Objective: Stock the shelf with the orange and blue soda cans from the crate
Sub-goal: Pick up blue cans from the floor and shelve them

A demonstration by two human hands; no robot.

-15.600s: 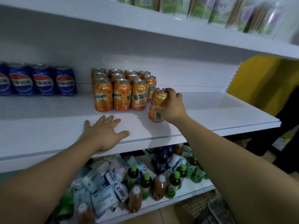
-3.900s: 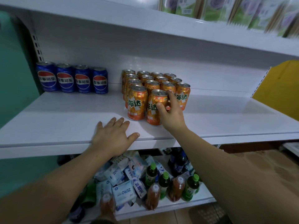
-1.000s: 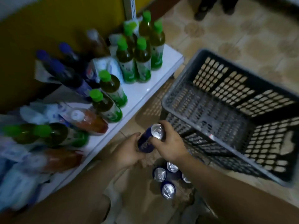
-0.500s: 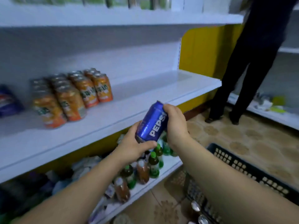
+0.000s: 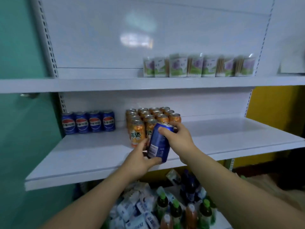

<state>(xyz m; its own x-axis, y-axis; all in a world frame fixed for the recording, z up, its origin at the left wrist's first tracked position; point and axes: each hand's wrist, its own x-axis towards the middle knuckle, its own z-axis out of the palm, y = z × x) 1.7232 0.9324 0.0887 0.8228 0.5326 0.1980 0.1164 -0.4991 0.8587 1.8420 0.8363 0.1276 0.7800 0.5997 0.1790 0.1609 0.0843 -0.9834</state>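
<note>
Middle of frame: blue can [image 5: 159, 142] tilted, up in air over front of white shelf [image 5: 99, 154]. Fingers of left hand [image 5: 140, 160] curl round its bottom. Fingers of right hand [image 5: 178, 138] curl round its top. Just behind: orange cans [image 5: 148, 119] packed close together. Middle left, at back of shelf: row of blue cans [image 5: 88, 121]. Bottom right: green-cap bottles [image 5: 175, 210].

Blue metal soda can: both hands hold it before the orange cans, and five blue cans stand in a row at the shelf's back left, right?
No. The head view shows four blue cans in that row, not five. Otherwise right: left hand and right hand hold the blue metal soda can before the orange cans.
</note>
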